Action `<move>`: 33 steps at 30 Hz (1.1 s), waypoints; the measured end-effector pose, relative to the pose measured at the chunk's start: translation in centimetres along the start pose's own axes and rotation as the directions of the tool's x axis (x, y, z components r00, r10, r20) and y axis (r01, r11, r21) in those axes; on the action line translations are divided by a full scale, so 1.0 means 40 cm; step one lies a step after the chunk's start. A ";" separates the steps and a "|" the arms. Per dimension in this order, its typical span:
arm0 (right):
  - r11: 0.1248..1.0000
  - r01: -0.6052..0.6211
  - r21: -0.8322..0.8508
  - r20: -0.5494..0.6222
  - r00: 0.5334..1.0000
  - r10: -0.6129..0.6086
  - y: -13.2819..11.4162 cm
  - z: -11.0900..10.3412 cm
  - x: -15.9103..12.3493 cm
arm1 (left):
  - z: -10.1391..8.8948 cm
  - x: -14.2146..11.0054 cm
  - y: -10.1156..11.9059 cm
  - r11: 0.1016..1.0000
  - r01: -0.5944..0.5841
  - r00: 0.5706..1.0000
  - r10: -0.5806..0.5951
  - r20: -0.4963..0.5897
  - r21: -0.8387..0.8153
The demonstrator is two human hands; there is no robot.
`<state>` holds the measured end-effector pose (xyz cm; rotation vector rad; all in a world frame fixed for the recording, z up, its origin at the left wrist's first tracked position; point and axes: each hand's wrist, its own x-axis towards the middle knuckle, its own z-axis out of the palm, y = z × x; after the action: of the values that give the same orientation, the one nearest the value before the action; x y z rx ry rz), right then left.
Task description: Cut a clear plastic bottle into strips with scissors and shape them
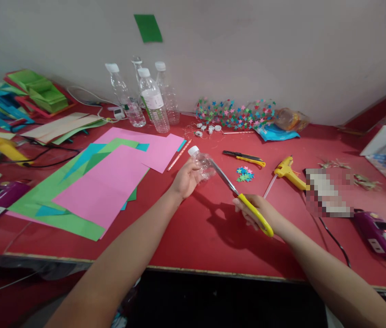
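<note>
My left hand (186, 178) is closed on a clear plastic bottle top (205, 166), a short cut piece with a white cap on it. In my right hand (259, 210) is a pair of scissors (229, 179) with yellow handles. Its blades point up and left, and their tips meet the cut edge of the bottle top; whether they bite into the plastic I cannot tell. Just right of the blades lies a small pile of coloured paper stars (245, 174). Behind it is a yellow and black utility knife (244, 158).
Pink and green paper sheets (104, 182) cover the left. Several plastic bottles (154, 102) stand by the wall beside a star-covered bottle (236, 113). A yellow glue gun (290, 173) with a cord and a purple power strip (380, 234) lie on the right of the red table (186, 246).
</note>
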<state>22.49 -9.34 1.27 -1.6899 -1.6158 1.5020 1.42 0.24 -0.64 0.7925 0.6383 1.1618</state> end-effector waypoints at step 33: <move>0.995 -0.004 0.102 -0.041 0.999 0.009 -0.008 0.001 0.007 | -0.005 0.009 -0.017 0.999 0.036 0.999 -0.036 0.019 -0.030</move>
<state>22.25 -9.01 1.39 -1.6610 -1.4880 1.5160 1.73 0.49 -1.31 0.7628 0.6161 1.1275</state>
